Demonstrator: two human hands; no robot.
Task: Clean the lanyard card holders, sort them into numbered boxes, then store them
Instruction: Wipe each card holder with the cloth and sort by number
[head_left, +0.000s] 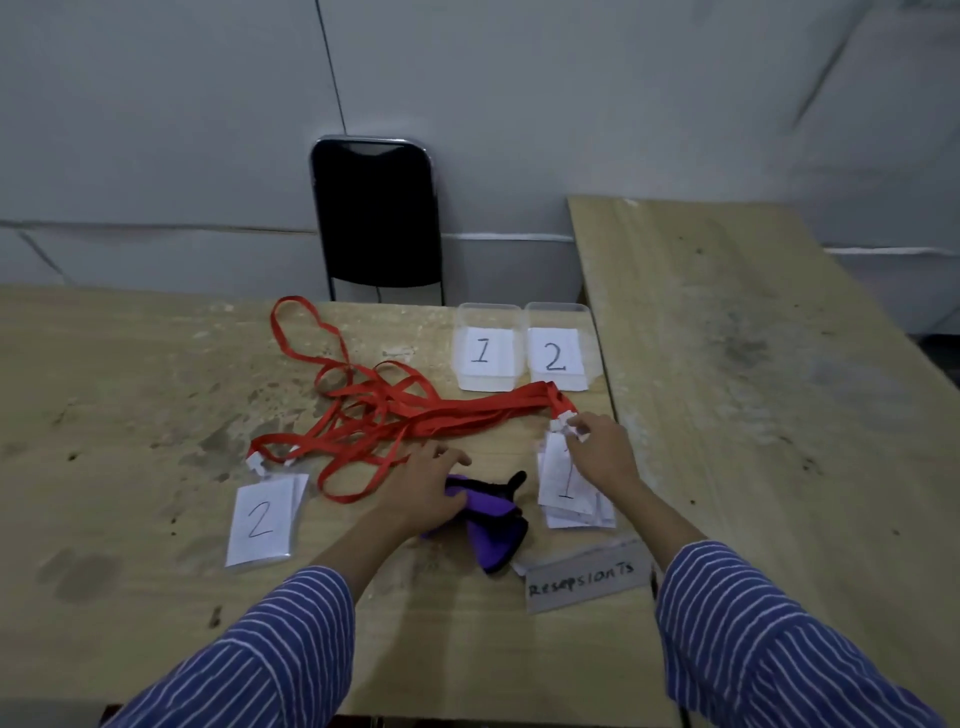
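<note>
Red lanyards (395, 410) lie tangled across the wooden table (130, 415). A stack of card holders marked 1 (569, 488) lies at the right, and my right hand (602, 452) pinches the white clips at its top. Card holders marked 2 (262, 519) lie at the left. My left hand (431, 483) grips a purple and black cloth (493, 530) in the middle. Two clear boxes labelled 1 (485, 348) and 2 (556, 348) stand side by side at the table's far edge.
A paper sign reading "Resepsionts" (582, 577) lies near the front edge. A black folding chair (376, 218) stands behind the table against the grey wall. A second wooden tabletop (753, 364) adjoins on the right.
</note>
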